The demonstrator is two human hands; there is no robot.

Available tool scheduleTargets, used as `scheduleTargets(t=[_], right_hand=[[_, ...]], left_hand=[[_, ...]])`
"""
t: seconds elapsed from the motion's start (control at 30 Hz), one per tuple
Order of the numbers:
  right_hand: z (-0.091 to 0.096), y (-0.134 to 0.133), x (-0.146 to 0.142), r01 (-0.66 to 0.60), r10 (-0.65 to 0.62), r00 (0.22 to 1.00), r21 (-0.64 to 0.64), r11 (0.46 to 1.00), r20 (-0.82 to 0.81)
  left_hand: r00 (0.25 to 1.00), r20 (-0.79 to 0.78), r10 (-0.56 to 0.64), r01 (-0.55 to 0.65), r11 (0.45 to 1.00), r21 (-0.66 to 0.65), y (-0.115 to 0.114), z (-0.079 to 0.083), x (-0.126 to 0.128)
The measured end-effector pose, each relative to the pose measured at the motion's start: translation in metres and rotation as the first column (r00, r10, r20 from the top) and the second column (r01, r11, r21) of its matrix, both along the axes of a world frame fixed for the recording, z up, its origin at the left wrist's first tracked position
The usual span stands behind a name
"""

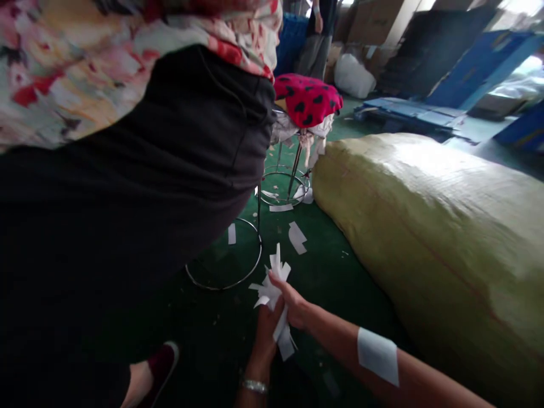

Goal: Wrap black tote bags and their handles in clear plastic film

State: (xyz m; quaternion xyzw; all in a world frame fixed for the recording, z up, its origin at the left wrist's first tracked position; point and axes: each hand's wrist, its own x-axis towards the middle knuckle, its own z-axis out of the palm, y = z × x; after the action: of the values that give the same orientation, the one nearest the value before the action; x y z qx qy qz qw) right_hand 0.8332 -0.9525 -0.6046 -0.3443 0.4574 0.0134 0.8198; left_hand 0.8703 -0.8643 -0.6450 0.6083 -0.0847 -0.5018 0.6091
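Note:
Low over the green floor, my two hands come together around a loose bunch of white paper strips [277, 266]. My left hand [268, 324], with a silvery band at its wrist, closes on the bunch from below left. From the right, my right hand [293, 300] presses the strips against it, thumb pointing up along them. Strip ends fan out above the fingers, and more hang below the palms. A white patch [378, 354] lies on my right forearm. Loose white paper pieces [297, 237] lie on the floor just beyond.
A seated person in dark trousers [170, 170] fills the left, a dark red shoe [164, 368] below. A large yellowish sack [425, 226] bulges on the right. Ahead stands a metal-legged stool with a red spotted cloth [312, 99]. Another person [317, 45] stands behind, near cardboard boxes [376, 22].

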Motion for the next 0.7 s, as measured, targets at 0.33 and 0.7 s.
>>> scheduleTargets(t=[0.33, 0.7], right_hand=[[0.045, -0.098, -0.034, -0.429, 0.412, 0.903, -0.326, 0.842, -0.125], [-0.046, -0.298, 0.035, -0.620, 0.294, 0.746, -0.785, -0.024, -0.598]], left_hand=[[0.996, 0.063, -0.066, 0.068, 0.997, -0.028, -0.058, 0.020, 0.039], [0.986, 0.117, -0.121, 0.033, 0.820, 0.572, -0.018, 0.058, 0.050]])
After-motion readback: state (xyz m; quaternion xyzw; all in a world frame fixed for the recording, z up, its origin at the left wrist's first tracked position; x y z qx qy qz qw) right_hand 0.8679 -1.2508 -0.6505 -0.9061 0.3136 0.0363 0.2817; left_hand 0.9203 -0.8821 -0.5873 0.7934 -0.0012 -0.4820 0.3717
